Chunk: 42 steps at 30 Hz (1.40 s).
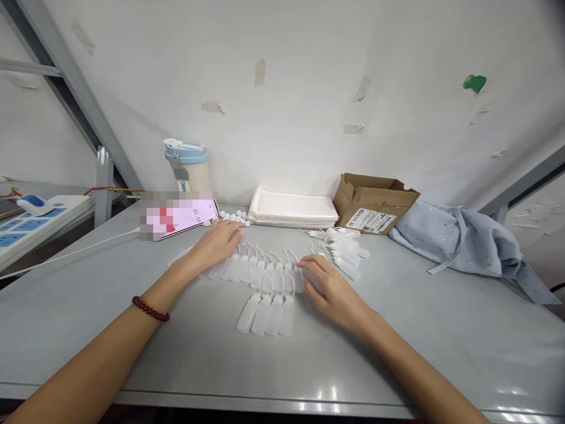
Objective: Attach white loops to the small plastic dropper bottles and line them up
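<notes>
My left hand (216, 242) reaches over the left part of a row of small translucent squeeze bottles (241, 269). Its fingers are stretched out, with the tips at the edge of a pile of small white caps (233, 218). At the row's right end is my right hand (324, 285), thumb and fingers apart, fingertips at the last bottle; whether they touch it I cannot tell. The bottles lie flat, each with a thin curved white tube at its top. Several more bottles (268, 315) form a shorter row nearer me. A loose heap of bottles (343, 250) lies beyond my right hand.
Along the wall stand a blue-lidded cup (189, 165), a stack of white trays (295, 207) and an opened cardboard box (375, 203). A phone (183, 218) with a cable leans at left, near a power strip (39, 227). Light blue cloth (463, 241) lies at right on the grey table (353, 365).
</notes>
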Each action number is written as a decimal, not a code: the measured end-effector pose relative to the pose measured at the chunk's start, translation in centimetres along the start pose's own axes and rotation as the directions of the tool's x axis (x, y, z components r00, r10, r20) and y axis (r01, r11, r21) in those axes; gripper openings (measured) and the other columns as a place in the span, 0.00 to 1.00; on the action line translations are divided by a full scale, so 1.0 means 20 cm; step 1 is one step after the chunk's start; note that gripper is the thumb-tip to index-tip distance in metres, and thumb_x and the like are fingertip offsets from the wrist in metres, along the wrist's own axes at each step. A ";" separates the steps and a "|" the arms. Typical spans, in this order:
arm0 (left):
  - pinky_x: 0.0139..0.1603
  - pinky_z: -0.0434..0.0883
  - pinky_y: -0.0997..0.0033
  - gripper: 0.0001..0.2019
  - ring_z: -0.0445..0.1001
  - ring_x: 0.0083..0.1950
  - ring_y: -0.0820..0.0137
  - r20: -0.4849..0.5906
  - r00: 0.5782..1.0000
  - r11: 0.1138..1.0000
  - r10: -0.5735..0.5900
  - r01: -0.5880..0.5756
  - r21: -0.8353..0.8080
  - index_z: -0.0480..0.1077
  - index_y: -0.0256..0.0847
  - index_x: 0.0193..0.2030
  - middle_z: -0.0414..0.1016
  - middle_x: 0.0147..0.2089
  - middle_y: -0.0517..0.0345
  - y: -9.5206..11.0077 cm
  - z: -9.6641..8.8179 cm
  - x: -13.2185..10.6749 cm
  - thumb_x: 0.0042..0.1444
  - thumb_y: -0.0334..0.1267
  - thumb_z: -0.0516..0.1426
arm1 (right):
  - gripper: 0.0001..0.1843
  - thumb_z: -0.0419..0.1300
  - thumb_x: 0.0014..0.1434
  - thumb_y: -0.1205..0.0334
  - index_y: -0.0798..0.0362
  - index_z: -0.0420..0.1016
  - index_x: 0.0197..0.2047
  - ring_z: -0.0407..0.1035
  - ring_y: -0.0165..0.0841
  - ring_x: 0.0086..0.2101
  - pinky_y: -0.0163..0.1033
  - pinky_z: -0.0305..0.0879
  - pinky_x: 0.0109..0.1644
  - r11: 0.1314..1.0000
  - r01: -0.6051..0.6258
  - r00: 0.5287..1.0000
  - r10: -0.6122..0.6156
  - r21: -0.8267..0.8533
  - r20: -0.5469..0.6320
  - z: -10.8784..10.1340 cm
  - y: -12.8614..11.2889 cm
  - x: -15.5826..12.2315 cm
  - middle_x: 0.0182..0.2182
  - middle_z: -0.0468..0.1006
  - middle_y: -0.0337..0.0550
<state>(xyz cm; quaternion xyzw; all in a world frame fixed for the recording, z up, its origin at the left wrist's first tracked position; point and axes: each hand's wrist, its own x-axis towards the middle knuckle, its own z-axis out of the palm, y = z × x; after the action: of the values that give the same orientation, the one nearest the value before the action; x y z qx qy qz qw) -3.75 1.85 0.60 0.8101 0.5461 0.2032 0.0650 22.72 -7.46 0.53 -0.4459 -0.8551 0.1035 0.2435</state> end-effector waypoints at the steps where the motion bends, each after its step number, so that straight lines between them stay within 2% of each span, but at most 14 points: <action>1: 0.58 0.61 0.57 0.20 0.66 0.56 0.57 -0.013 1.000 1.000 -0.008 0.008 -0.012 0.70 0.37 0.51 0.73 0.53 0.49 0.02 -0.01 0.00 0.61 0.42 0.43 | 0.16 0.48 0.60 0.70 0.54 0.66 0.50 0.67 0.41 0.46 0.51 0.68 0.50 1.000 -0.002 1.000 0.002 0.000 0.013 -0.01 0.00 0.00 0.47 0.70 0.53; 5: 0.54 0.64 0.57 0.20 0.67 0.54 0.57 -0.080 0.995 0.997 -0.061 0.057 -0.051 0.69 0.38 0.51 0.73 0.52 0.49 0.06 -0.03 -0.01 0.60 0.44 0.45 | 0.20 0.52 0.58 0.68 0.55 0.64 0.54 0.65 0.43 0.49 0.52 0.65 0.53 1.000 -0.019 0.997 0.018 0.000 0.078 -0.03 -0.01 -0.01 0.50 0.68 0.55; 10: 0.43 0.68 0.65 0.15 0.72 0.42 0.62 -0.160 0.971 0.974 -0.177 0.149 -0.173 0.71 0.41 0.44 0.75 0.43 0.52 0.08 -0.05 -0.01 0.57 0.45 0.50 | 0.23 0.56 0.54 0.66 0.57 0.63 0.55 0.64 0.44 0.49 0.51 0.64 0.53 1.000 -0.013 0.993 0.014 -0.007 0.120 -0.05 0.00 0.00 0.51 0.66 0.56; 14: 0.37 0.67 0.68 0.11 0.71 0.34 0.67 -0.180 0.957 0.954 -0.229 0.184 -0.236 0.70 0.40 0.37 0.74 0.39 0.55 0.08 -0.06 -0.02 0.55 0.44 0.52 | 0.27 0.59 0.53 0.64 0.57 0.62 0.56 0.63 0.45 0.49 0.53 0.64 0.53 1.000 -0.012 0.990 0.015 -0.026 0.140 -0.04 0.01 0.00 0.50 0.66 0.56; 16: 0.36 0.67 0.68 0.10 0.70 0.33 0.68 -0.187 0.955 0.950 -0.232 0.181 -0.256 0.69 0.40 0.37 0.74 0.38 0.55 0.09 -0.05 -0.02 0.55 0.43 0.52 | 0.28 0.60 0.53 0.61 0.55 0.62 0.57 0.62 0.46 0.49 0.54 0.63 0.53 0.999 -0.035 0.990 0.038 -0.026 0.132 -0.02 0.02 0.00 0.51 0.65 0.55; 21: 0.38 0.66 0.68 0.08 0.71 0.40 0.65 -0.183 0.967 0.950 -0.178 0.121 -0.287 0.66 0.41 0.37 0.73 0.38 0.55 0.12 -0.03 -0.03 0.56 0.41 0.51 | 0.27 0.60 0.55 0.59 0.52 0.62 0.57 0.63 0.45 0.50 0.53 0.65 0.52 0.997 -0.075 0.990 0.071 0.024 0.120 0.00 0.02 -0.01 0.51 0.65 0.53; 30: 0.35 0.66 0.69 0.05 0.71 0.37 0.67 -0.141 0.989 0.964 -0.041 0.002 -0.266 0.64 0.41 0.34 0.71 0.34 0.58 0.24 -0.01 -0.08 0.57 0.39 0.50 | 0.27 0.60 0.55 0.57 0.56 0.63 0.57 0.63 0.44 0.49 0.52 0.64 0.54 0.989 -0.136 0.981 0.127 0.057 0.145 0.01 0.02 0.01 0.48 0.65 0.54; 35: 0.34 0.67 0.69 0.06 0.71 0.37 0.67 -0.113 0.993 0.950 -0.024 -0.012 -0.313 0.65 0.42 0.36 0.73 0.36 0.58 0.30 -0.01 -0.12 0.58 0.40 0.50 | 0.25 0.61 0.55 0.57 0.54 0.64 0.55 0.62 0.43 0.49 0.50 0.63 0.53 0.978 -0.182 0.974 0.165 0.104 0.155 0.01 0.04 0.00 0.48 0.65 0.51; 39: 0.37 0.69 0.69 0.10 0.73 0.39 0.66 -0.050 0.998 0.884 -0.040 0.013 -0.468 0.68 0.42 0.41 0.75 0.38 0.57 0.36 -0.02 -0.14 0.57 0.44 0.53 | 0.27 0.61 0.55 0.62 0.50 0.59 0.57 0.63 0.39 0.47 0.47 0.65 0.49 0.960 -0.209 0.975 0.190 0.188 0.114 0.01 0.05 0.00 0.48 0.65 0.48; 42: 0.42 0.70 0.68 0.10 0.74 0.41 0.66 0.013 1.000 0.787 0.018 -0.006 -0.616 0.71 0.41 0.39 0.76 0.38 0.57 0.40 -0.01 -0.16 0.57 0.45 0.55 | 0.28 0.57 0.55 0.69 0.49 0.56 0.58 0.63 0.38 0.46 0.45 0.64 0.48 0.954 -0.173 0.985 0.167 0.243 0.044 0.01 0.05 -0.01 0.47 0.66 0.47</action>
<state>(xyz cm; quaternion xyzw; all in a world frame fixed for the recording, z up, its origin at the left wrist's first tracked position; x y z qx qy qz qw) 2.00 -4.33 2.65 0.7498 0.4444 0.3634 0.3291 23.33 -7.01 -0.04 -0.4831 -0.7968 0.2343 0.2771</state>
